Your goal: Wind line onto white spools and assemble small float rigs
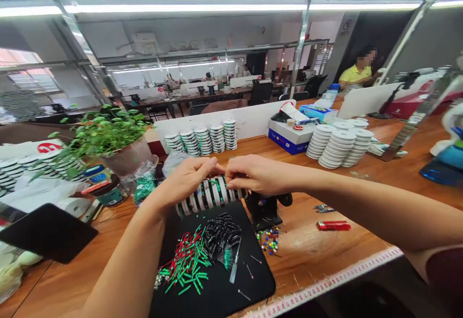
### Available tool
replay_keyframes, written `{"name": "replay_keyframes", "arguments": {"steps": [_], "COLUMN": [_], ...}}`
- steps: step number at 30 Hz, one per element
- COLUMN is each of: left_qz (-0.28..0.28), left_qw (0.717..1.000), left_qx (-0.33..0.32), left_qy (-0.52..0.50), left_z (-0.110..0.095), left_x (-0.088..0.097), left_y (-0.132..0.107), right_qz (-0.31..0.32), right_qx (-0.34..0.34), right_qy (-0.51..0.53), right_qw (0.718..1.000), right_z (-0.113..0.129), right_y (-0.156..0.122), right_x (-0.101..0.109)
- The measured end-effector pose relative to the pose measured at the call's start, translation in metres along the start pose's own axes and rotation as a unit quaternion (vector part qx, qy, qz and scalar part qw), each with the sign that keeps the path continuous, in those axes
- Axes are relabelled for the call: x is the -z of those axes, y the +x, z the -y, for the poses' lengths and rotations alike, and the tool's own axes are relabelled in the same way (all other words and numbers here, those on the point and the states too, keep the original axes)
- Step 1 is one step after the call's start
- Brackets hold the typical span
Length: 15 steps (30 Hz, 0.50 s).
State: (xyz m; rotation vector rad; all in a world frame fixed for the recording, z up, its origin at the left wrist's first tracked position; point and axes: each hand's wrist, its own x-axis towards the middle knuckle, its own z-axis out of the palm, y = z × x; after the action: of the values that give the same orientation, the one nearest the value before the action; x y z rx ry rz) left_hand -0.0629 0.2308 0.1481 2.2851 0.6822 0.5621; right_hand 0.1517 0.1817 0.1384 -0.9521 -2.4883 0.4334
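My left hand and my right hand meet above a horizontal row of white spools strung with green beads, mounted on a black stand. Both hands pinch at the top of the spools, fingertips almost touching; what they pinch is too small to name. Below lies a black mat with a heap of green and red tube beads, a pile of black beads, a metal tool and loose pins.
Stacks of white spools stand at the right and a further row of spool stacks at the back. A potted plant and a black tablet are at the left. A red lighter and coloured pin heads lie on the wooden table. A person in yellow sits far right.
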Motion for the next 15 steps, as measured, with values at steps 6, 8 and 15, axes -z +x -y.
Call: {"name": "replay_keyframes", "arguments": {"steps": [6, 8, 15], "left_qz": [0.004, 0.011, 0.019], "left_qw": [1.0, 0.999, 0.999], "left_qx": [0.009, 0.007, 0.009], "left_qy": [0.029, 0.033, 0.047], "left_z": [0.004, 0.006, 0.006], "left_x": [0.005, 0.007, 0.009], "left_y": [0.007, 0.008, 0.008], "right_qz": [-0.029, -0.027, 0.015], "right_qx": [0.01, -0.006, 0.014], "right_qy": [-0.07, -0.089, -0.054], "right_qw": [0.997, 0.996, 0.998], "right_z": [0.008, 0.01, 0.009], "right_y": [-0.004, -0.003, 0.0], "right_x": [-0.001, 0.0, 0.013]}}
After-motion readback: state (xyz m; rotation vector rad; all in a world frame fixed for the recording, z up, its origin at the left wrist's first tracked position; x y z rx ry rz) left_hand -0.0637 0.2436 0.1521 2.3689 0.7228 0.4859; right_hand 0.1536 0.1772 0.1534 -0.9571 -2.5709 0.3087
